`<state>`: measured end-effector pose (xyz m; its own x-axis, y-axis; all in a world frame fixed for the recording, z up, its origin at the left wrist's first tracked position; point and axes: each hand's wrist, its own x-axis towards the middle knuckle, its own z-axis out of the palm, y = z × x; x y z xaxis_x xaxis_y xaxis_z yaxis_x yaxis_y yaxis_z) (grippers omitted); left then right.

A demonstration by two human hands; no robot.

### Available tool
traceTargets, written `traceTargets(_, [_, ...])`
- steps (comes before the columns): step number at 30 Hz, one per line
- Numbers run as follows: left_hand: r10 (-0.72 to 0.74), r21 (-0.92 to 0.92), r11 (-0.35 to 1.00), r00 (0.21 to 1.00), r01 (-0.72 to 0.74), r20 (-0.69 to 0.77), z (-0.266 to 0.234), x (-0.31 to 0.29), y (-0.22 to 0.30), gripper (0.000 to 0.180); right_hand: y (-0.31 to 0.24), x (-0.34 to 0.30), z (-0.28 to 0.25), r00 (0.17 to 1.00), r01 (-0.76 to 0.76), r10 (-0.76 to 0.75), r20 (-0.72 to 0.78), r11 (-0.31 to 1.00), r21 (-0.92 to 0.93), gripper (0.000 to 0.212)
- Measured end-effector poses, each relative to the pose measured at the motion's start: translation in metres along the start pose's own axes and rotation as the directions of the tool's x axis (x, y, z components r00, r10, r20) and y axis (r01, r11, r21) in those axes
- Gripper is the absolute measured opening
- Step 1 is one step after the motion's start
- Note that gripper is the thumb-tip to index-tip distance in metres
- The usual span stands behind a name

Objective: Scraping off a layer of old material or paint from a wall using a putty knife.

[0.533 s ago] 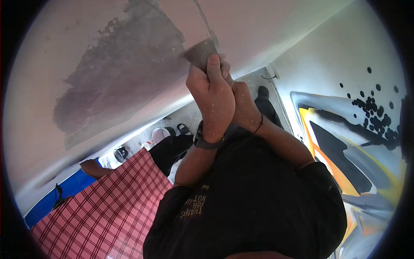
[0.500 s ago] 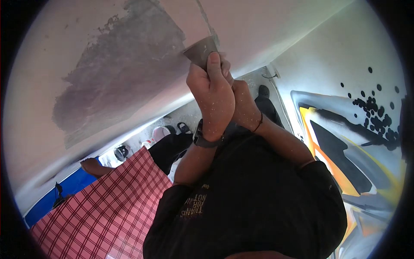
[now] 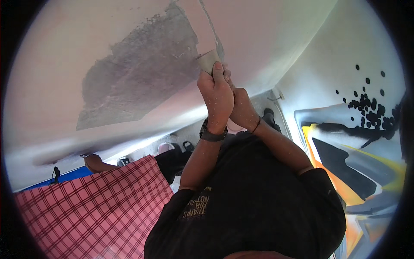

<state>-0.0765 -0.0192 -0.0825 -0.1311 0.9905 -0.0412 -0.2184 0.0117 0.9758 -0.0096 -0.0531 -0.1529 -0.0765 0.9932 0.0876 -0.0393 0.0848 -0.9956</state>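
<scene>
Head view: holding scraper in fingers of left hand, at wall beside grey patch; cannot tell grip of right hand, partly hidden; could gouge wall by tilting scraper onto a corner.

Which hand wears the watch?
The left hand, thumb on the flat scraper: a dark wristwatch circles its wrist, while the right hand wears a thin bracelet.

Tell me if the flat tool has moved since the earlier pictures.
Cannot tell: the view shifted, and the flat tool sits by the right edge of the grey patch both times, any slide too small to judge.
</scene>
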Motion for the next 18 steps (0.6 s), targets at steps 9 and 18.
traceTargets(9, [0.148, 0.074, 0.985, 0.986, -0.153, 0.071, -0.012, 0.007, -0.006, 0.031, 0.021, 0.012, 0.014, 0.982, 0.177, -0.174, -0.071, 0.983, 0.044, 0.016])
traceTargets(18, [0.24, 0.101, 0.957, 0.936, -0.274, 0.259, -0.028, 0.013, -0.026, 0.027, 0.042, 0.006, 0.009, 0.909, 0.321, -0.347, -0.231, 0.936, -0.146, 0.031])
